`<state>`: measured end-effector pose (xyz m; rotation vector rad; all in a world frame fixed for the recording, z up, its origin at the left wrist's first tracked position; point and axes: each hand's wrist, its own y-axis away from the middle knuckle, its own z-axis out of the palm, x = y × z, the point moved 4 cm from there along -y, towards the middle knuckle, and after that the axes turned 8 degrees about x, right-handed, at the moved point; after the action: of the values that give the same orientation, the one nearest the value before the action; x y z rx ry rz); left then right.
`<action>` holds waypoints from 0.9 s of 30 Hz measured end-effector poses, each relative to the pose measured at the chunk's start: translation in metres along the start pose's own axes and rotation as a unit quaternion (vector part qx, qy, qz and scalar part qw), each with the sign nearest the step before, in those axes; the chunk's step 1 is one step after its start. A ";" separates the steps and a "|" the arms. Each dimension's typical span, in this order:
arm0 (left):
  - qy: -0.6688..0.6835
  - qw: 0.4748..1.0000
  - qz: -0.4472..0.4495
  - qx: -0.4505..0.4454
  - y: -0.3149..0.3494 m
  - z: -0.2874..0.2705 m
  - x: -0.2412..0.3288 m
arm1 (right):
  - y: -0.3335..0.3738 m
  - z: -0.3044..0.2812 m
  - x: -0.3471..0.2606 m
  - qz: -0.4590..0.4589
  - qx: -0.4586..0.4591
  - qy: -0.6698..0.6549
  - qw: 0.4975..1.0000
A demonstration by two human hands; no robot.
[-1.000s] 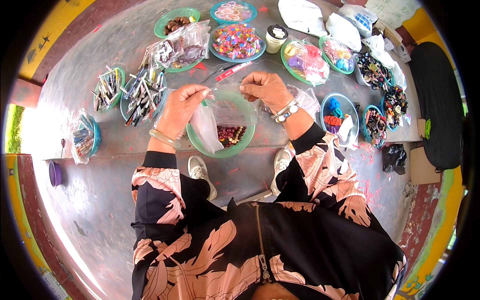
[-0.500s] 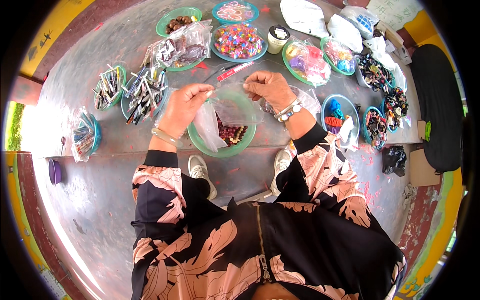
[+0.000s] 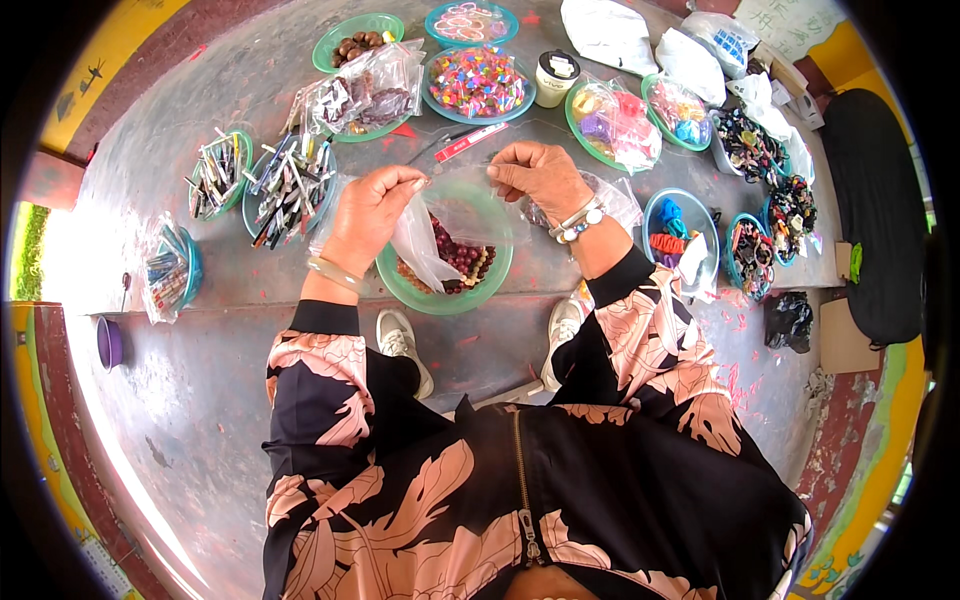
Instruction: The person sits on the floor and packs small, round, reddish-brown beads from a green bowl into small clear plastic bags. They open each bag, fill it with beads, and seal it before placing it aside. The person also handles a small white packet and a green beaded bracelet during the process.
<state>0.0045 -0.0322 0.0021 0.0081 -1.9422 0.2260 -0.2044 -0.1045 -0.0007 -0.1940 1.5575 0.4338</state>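
Observation:
Both hands are raised over a green plastic basin (image 3: 497, 283) that stands on the ledge before me. Dark red and tan beaded bracelets (image 3: 466, 258) lie in the basin, partly covered by plastic. My left hand (image 3: 372, 208) pinches the edge of a clear plastic bag (image 3: 420, 248), whose whitish part hangs down into the basin. My right hand (image 3: 543, 184) is closed in a pinch on the other side, and thin clear film seems to stretch between the two hands. Behind my right wrist, another clear bag (image 3: 618, 203) with dark contents lies on the ledge.
Left of the basin are bowls of pens (image 3: 292, 190). Beyond it stand a bowl of colourful small packets (image 3: 478, 82), a lidded cup (image 3: 555, 78) and a red-and-white strip (image 3: 470, 143). To the right are a bowl of coloured cloth (image 3: 672, 225) and several bowls of hair ties (image 3: 750, 252).
The hanging bag has shifted and narrowed over the basin, so more of the bracelets shows. Both hands stay almost where they were.

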 end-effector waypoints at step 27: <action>0.067 0.996 -0.008 0.050 -0.004 -0.007 0.000 | -0.005 -0.019 -0.003 0.018 0.076 0.050 0.996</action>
<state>0.0115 -0.0350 0.0051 0.0738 -1.7959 0.3061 -0.2194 -0.1171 0.0012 -0.0708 1.6872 0.3369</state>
